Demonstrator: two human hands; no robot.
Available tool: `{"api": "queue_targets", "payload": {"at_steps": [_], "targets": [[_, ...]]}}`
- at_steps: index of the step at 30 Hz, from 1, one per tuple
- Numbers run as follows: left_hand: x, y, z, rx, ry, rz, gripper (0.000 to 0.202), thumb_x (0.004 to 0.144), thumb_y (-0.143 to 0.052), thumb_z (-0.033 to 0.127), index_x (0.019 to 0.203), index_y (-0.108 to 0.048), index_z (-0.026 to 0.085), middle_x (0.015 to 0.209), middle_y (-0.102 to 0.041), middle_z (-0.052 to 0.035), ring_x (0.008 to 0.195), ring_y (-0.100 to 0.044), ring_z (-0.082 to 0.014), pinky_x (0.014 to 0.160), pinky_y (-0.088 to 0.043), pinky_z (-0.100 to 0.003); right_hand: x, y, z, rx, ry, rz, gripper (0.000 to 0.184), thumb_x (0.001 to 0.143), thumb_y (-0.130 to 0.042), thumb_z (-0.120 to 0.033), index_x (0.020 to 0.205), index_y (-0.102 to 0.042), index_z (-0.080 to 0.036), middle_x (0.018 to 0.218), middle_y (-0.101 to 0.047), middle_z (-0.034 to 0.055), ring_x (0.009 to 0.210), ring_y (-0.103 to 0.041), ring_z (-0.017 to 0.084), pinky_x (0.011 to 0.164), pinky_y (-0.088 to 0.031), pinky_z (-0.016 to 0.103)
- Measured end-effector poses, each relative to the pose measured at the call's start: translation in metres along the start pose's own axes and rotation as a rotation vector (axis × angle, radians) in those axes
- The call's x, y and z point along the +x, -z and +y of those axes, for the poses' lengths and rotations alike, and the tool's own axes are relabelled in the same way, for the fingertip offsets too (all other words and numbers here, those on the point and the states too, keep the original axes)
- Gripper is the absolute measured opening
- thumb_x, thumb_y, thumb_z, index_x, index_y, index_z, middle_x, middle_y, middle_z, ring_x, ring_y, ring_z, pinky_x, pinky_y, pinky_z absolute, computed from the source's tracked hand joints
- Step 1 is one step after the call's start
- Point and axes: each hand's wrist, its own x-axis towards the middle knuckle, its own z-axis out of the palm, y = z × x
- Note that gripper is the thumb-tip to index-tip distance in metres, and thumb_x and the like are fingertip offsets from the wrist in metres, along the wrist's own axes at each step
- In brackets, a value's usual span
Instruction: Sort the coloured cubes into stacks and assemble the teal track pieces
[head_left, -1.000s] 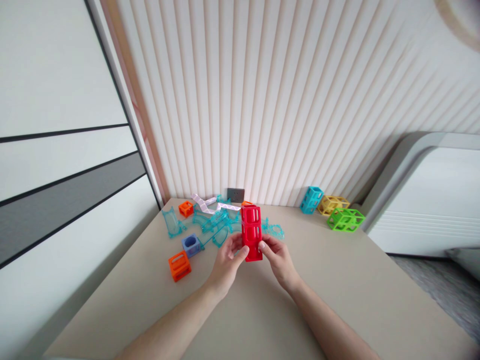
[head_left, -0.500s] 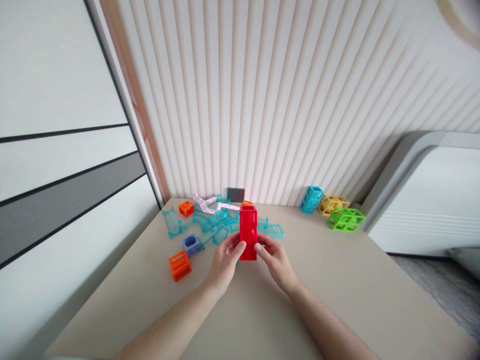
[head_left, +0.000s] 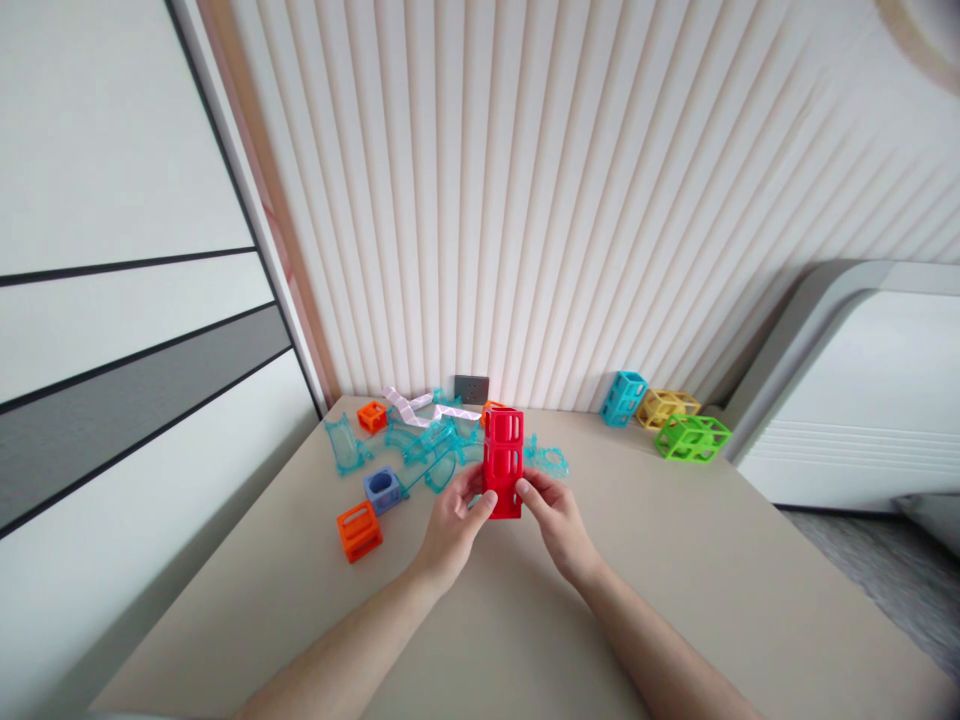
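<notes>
I'm watching the bench (head_left: 660,560) carrying clear teal track pieces (head_left: 436,437) loosely towards the back left. My left hand (head_left: 450,520) and right hand (head_left: 559,520) are facing each other, fingers grasping the lower part of a red three-section tower (head_left: 503,443) at mid-bench. I'm judging its stacking done; a cyan stack (head_left: 623,399) is standing back right, while the near orange cube (head_left: 360,532) and blue holed cube (head_left: 388,499) are lying unattached to the tower.

Red plastic blocks (head_left: 505,487) show a glossy finish, the tabletop (head_left: 517,630) smooth and matt (the track pieces (head_left: 440,437), see-through plastic).
</notes>
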Motion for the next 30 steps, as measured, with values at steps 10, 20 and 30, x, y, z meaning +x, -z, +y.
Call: {"api": "queue_targets", "payload": {"at_steps": [10, 20, 30], "targets": [[0.0, -0.001, 0.002, -0.121, 0.08, -0.038, 0.046, 0.086, -0.07, 0.049, 0.122, -0.07, 0.021, 0.118, -0.074, -0.0123, 0.113, -0.068, -0.03, 0.099, -0.052, -0.044, 0.0, -0.002, 0.002, 0.118, -0.092, -0.031, 0.044, 0.092, -0.059, -0.06, 0.097, -0.074, -0.019, 0.084, -0.073, 0.005, 0.073, -0.063, 0.019, 0.075, -0.05, 0.033], [-0.002, -0.002, 0.011, -0.127, 0.089, -0.168, 0.052, 0.083, -0.073, 0.049, 0.125, -0.07, 0.019, 0.125, -0.071, -0.0137, 0.119, -0.064, -0.0318, 0.106, -0.046, -0.048, 0.0, -0.002, -0.003, 0.389, -0.215, 0.024, 0.039, 0.072, -0.085, -0.049, 0.069, -0.059, -0.02, 0.067, -0.062, -0.003, 0.057, -0.053, 0.011, 0.061, -0.047, 0.025], [-0.001, -0.002, 0.009, -0.101, 0.09, -0.131, 0.051, 0.08, -0.076, 0.048, 0.122, -0.071, 0.019, 0.124, -0.072, -0.0121, 0.12, -0.064, -0.0308, 0.107, -0.046, -0.044, 0.002, 0.001, -0.001, 0.408, -0.241, -0.005, 0.038, 0.071, -0.086, -0.047, 0.069, -0.059, -0.02, 0.069, -0.062, -0.0025, 0.06, -0.054, 0.012, 0.062, -0.047, 0.025]]}}
